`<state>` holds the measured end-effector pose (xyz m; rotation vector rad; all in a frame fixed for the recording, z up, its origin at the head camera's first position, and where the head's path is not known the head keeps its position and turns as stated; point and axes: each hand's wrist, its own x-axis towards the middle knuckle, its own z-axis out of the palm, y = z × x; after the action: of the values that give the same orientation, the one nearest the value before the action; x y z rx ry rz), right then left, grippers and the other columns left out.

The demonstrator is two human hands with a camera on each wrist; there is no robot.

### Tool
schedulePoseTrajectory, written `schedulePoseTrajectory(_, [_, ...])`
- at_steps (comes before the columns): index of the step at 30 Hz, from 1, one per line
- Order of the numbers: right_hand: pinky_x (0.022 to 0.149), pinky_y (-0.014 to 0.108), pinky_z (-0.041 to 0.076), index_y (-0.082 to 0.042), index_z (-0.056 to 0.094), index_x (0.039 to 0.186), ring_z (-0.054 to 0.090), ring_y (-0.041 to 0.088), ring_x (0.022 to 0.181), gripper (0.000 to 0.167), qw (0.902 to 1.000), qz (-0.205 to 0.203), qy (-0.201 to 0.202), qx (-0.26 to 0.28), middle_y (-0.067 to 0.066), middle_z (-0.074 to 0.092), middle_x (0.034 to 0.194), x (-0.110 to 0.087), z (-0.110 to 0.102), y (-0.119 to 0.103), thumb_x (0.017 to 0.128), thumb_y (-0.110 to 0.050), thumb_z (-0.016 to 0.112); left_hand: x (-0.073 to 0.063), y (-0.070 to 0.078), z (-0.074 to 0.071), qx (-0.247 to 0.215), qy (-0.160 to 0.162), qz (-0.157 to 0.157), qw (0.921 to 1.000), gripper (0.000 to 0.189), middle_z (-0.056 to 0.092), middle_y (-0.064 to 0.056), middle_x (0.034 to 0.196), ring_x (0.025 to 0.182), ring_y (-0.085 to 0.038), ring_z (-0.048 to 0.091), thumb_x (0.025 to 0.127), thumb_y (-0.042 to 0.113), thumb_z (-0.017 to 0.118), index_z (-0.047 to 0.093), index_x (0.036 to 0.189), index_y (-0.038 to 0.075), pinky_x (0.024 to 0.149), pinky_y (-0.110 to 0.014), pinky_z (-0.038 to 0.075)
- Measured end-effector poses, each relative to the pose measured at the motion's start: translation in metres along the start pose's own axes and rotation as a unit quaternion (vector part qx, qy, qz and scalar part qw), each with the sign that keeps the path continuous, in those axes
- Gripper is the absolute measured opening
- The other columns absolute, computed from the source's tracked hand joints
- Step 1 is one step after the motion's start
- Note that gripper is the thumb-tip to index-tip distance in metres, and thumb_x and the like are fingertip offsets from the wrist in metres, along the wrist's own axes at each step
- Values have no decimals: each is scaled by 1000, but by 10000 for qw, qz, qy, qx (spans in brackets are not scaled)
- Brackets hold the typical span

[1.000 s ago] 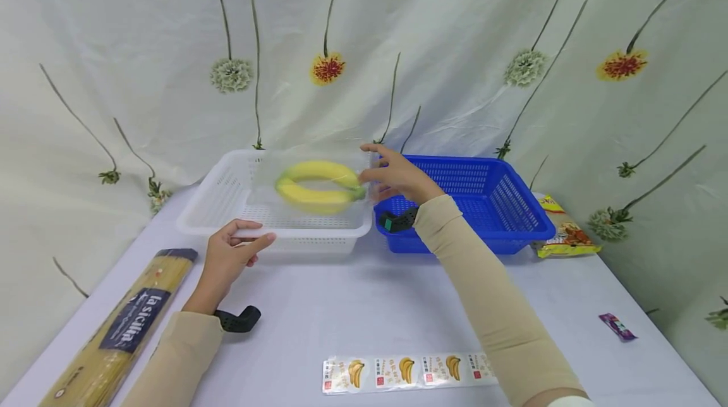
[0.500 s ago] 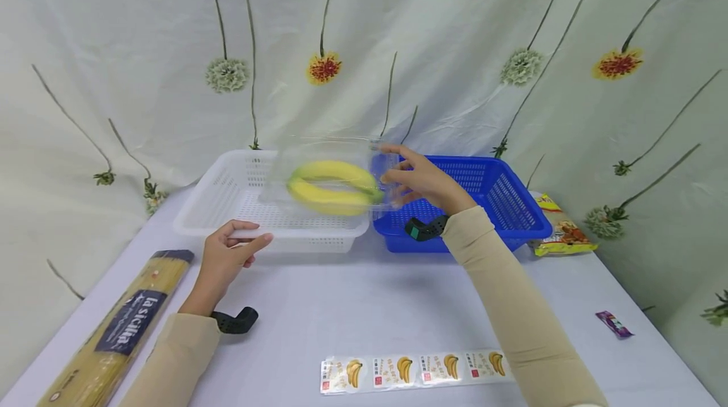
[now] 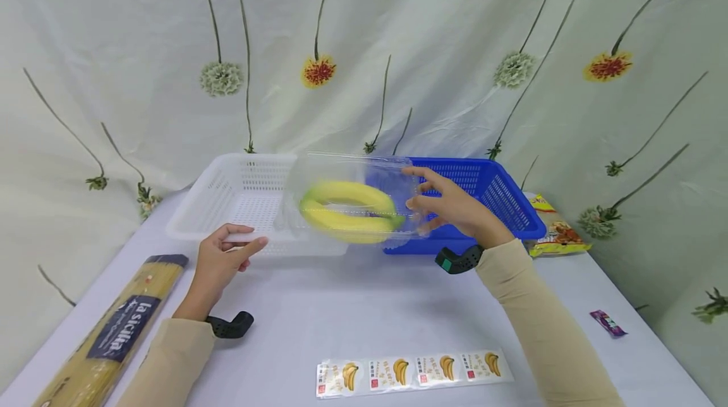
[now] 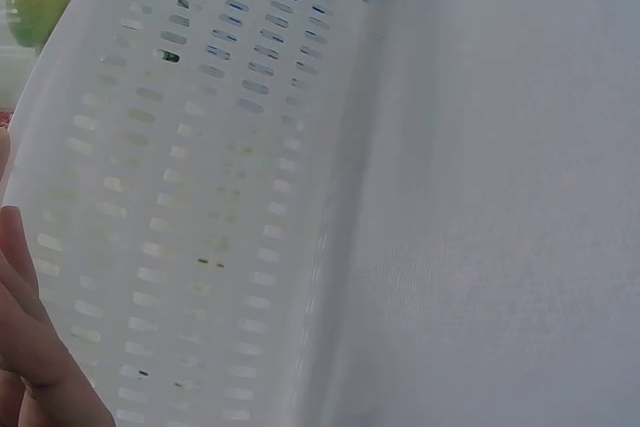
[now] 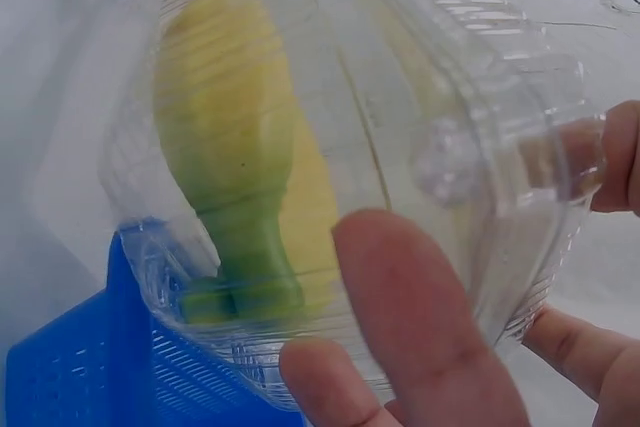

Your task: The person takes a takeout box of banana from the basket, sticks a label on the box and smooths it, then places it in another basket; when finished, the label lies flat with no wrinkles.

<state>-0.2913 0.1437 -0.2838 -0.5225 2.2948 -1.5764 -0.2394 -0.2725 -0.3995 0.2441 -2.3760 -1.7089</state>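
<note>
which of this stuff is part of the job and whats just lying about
Part of the job:
clear box, bananas inside, held by the right hand
white basket, left hand at its rim
probably the banana labels, matching the bananas
possibly the blue basket, partly behind the clear box

Apparently just lying about:
pasta packet
yellow packet
small purple packet

Your bananas [image 3: 347, 226]: in box [image 3: 335, 167], centre | left basket [image 3: 196, 208], right basket [image 3: 506, 198]: partly behind it | pasta [image 3: 122, 331]: lower left | labels [image 3: 418, 372]: bottom centre

I see room over the white-clothed table [image 3: 307, 306] between the white slotted plastic basket [image 3: 261, 173] and the banana-printed label strip [image 3: 415, 373]; the clear plastic box [image 3: 341, 170] of yellow bananas [image 3: 348, 225] blocks the basket's right end.
</note>
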Motion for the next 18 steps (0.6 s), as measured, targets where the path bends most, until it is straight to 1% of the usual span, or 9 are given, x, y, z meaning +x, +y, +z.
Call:
schedulePoseTrajectory(4, [81,48,66,-18,29,172,71,40,114,73,10000,9,-12,-49,29,29,159,-15,-5,9,108,-11,63,0,-1,0,26,1,15,10000,53,72,11,83,65,-11,61,95,25,88,62,133,0,63,-22,54])
schedulePoseTrajectory(9, [80,48,66,-15,29,171,73,38,110,72,9998,43,35,-174,31,29,158,-34,-11,16,108,-10,64,1,-2,1,-5,18,61,10000,54,72,12,81,64,-11,61,94,26,88,61,133,-1,63,-23,54])
schedulePoseTrajectory(14, [79,47,66,-13,28,171,73,41,112,73,9999,29,-7,-148,33,26,161,-49,-17,22,108,-9,63,1,-3,0,-87,-18,72,9999,54,72,13,80,64,-11,61,94,25,88,61,132,-1,63,-22,55])
schedulePoseTrajectory(18, [79,47,66,-11,27,171,72,44,115,73,9999,-9,-18,-128,34,23,164,-59,-21,26,108,-10,63,1,-3,1,-8,-25,37,10000,54,73,13,83,65,-10,61,94,27,88,62,134,0,63,-22,55])
